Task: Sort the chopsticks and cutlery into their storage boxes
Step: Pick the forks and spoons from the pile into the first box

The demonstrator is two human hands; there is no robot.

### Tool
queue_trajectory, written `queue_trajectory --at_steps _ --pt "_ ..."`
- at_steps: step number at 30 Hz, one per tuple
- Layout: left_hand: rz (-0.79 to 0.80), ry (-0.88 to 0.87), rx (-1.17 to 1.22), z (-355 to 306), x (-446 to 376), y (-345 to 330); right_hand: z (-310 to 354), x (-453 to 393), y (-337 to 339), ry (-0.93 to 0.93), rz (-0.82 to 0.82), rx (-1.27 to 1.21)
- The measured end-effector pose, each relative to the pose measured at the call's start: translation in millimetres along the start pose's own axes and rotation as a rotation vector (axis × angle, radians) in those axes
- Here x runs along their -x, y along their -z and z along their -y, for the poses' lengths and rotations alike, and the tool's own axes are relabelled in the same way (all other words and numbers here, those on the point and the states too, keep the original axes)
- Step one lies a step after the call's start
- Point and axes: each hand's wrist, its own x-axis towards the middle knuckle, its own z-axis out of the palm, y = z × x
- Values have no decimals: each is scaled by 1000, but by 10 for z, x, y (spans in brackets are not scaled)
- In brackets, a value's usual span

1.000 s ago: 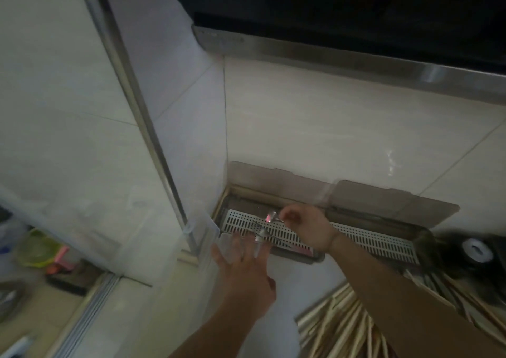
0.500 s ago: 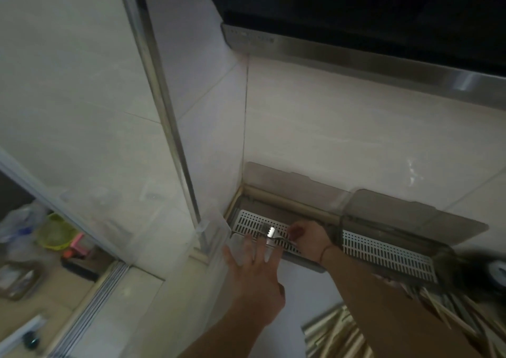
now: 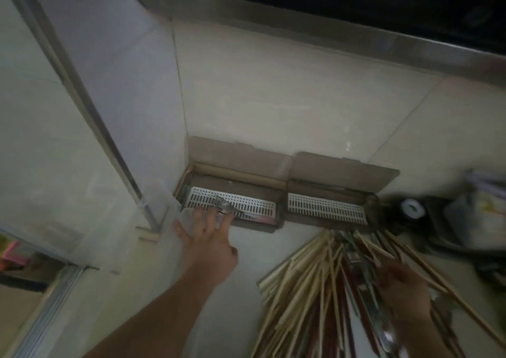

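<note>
Far left: only a metal door rail (image 3: 82,92) and pale wall tile, nothing for the task.

Next, left hand (image 3: 208,237) flat on the counter, fingers spread and nearly straight, gripping nothing; fingertips (image 3: 227,218) at the front edge of the left storage box (image 3: 232,201), perhaps steadying it. Just beyond the fingertips, a fork (image 3: 224,207) on the slotted white tray of that box, tines toward the far left, handle running right along the box length.

Beside it, touching end to end, the right storage box (image 3: 325,207), lid open against the wall, no cutlery visible inside.

Further right and nearer, a loose pile of chopsticks (image 3: 309,281), long axes fanning from the boxes toward the body. Right hand (image 3: 402,286) over this pile, blurred; fingers seem curled down into the sticks, but cannot tell if anything is really pinched.

Probably next piece from this pile: right hand much nearer, boxes lying forward and to the left of it.
</note>
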Motion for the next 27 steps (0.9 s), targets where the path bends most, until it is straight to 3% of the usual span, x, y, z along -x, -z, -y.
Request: queue_trajectory --at_steps 4,7,17,27 --pt "-18 5 -1 2 -8 -17 -336 263 150 -2 62 363" --pt "-22 6 -5 3 -6 -24 -388 377 134 15 109 442" --pt "-34 3 -28 -18 3 -25 -378 421 -27 126 32 682" --pt "-20 6 -22 -32 6 -4 -356 399 -66 -35 160 418"
